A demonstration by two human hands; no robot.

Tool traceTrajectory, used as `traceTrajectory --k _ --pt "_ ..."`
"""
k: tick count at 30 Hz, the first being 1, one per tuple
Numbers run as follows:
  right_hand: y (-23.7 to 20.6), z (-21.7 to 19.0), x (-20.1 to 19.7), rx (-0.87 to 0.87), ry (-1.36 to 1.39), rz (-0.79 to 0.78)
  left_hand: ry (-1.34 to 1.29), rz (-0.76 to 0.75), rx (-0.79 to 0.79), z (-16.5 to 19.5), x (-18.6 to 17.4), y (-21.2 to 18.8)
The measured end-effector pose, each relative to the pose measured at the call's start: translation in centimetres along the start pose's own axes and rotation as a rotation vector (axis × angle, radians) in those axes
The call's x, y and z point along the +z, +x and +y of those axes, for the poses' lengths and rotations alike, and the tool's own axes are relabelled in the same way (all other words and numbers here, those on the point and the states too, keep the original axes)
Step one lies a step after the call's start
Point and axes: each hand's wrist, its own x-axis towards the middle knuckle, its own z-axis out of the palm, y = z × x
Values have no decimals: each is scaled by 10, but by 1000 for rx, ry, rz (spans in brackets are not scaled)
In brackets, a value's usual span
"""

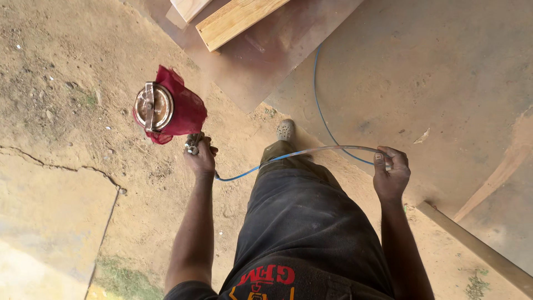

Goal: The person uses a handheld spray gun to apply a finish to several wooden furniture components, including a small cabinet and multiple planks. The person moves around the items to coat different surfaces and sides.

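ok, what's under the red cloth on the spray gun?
The spray gun's metal cup: its round lid and clamp show at the top. The red cloth wraps the cup's sides, hiding them. The left hand grips the gun handle below.

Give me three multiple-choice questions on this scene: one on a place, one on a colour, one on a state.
1. Where do the wooden planks lie?
A. at the top of the view
B. beside the shoe
C. under the left hand

2. What colour is the cloth around the spray gun's cup?
A. green
B. red
C. white

3. What is the right hand doing?
A. hanging empty
B. resting on the leg
C. gripping the blue hose

Answers: 1 A, they lie on the sheet at the top edge; 2 B, red fabric wraps the metal cup; 3 C, the fingers close round the hose, while the left hand holds the gun.
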Motion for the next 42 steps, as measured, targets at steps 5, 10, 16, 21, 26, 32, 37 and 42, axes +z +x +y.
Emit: traceTrajectory --k 5,10,16,21,26,32,37,42 --pt "24 -13 -7 -22 -65 -29 78 47 -91 -9 20 14" --pt "35 -21 -10 17 -98 -33 85 6 -36 0 32 34" --pt "47 -20 -25 11 -122 -7 13 -115 -52 16 82 66" --pt "48 -12 -52 9 -196 13 10 -211 1 32 149 78" --pt "64 15 -79 79 -159 27 -33 -270 54 49 230 77" --pt "94 55 -123 141 -139 60 -35 -324 40 62 341 66" --pt "113 86 -153 221 -136 91 19 -341 7 69 436 58" --pt "118 115 -171 305 -159 121 64 -408 77 71 527 58"
